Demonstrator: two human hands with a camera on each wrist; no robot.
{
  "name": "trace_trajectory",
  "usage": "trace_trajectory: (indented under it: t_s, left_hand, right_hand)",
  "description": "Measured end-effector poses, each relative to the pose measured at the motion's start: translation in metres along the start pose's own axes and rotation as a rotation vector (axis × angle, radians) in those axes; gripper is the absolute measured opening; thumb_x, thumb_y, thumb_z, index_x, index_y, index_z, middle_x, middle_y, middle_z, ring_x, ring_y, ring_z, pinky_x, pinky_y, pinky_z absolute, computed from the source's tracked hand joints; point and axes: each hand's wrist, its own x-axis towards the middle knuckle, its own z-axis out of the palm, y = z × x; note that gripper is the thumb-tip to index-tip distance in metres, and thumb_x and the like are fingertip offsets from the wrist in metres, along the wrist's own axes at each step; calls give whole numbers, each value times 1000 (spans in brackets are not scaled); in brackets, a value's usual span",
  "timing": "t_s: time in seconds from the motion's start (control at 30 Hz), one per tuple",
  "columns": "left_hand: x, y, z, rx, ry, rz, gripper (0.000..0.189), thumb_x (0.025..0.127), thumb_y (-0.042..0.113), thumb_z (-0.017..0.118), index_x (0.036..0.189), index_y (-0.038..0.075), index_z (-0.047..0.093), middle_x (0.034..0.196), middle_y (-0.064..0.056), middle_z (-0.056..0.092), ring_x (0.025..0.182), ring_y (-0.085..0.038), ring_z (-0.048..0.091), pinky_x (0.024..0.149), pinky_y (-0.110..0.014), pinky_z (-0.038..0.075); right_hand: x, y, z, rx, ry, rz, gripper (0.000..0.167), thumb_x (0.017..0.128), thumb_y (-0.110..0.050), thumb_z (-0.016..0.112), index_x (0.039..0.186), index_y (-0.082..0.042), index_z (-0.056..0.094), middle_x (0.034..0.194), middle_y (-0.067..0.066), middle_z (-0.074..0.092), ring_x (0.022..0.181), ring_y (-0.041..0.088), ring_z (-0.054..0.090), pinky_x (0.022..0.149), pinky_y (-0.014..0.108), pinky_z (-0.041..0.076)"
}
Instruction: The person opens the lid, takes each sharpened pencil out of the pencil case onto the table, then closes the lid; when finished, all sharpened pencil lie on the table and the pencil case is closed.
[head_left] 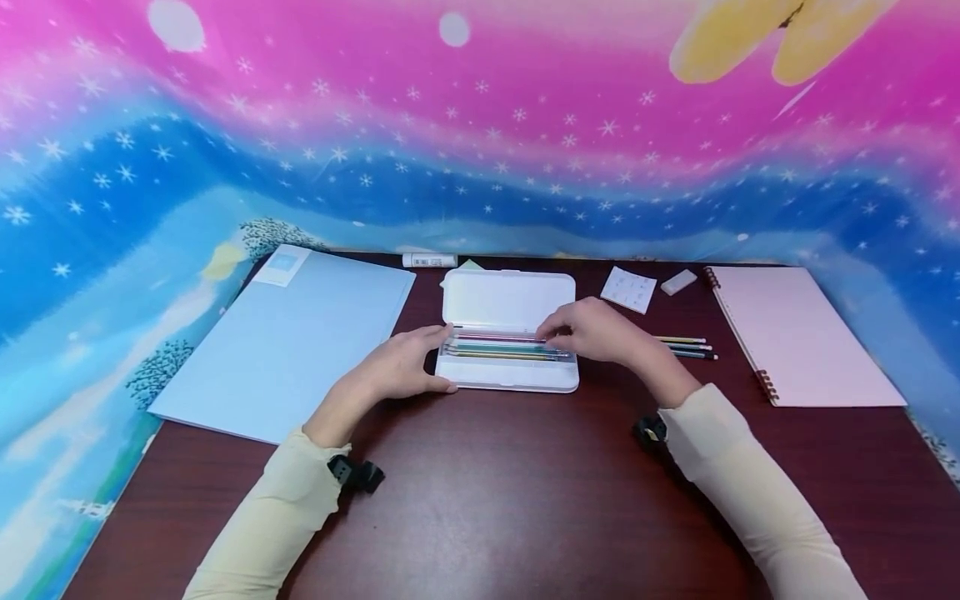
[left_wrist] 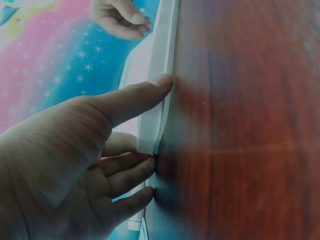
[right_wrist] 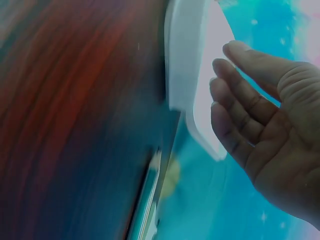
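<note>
Pencil case point(head_left: 506, 377) grasped by left grip point(head_left: 401, 362), right grip point(head_left: 594, 331) released over pencils point(head_left: 498, 348), tube point(head_left: 416, 260) with unreadable print point(head_left: 439, 261)

the case point(head_left: 517, 376) is white, the backdrop point(head_left: 420, 125) snowflake-patterned.

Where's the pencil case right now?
In the head view, the white pencil case lies open near center, right of the light-blue folder; the left hand touches its left end, the right hand over its right side.
</note>
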Motion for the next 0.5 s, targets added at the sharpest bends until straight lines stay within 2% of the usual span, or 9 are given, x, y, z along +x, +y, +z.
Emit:
trace_trajectory:
  t_s: [0.23,0.5]
  left_hand:
    - [0,1,0,-3,8,6,96,85,48,79,159,10,32,163,-13,38,149,-30,39,120,-49,37]
    - [-1,-1,0,4,9,9,95,85,48,79,159,10,33,162,-14,39,149,-31,39,120,-49,37]
  right_hand:
    - [14,-13,13,-133,-98,-5,20,95,-20,72,114,-22,79,106,-4,77,82,10,61,79,32,53]
    - [21,-22,17,-174,-110,-21,17,94,-14,71,107,-19,80,87,-3,72,75,15,54,71,30,45]
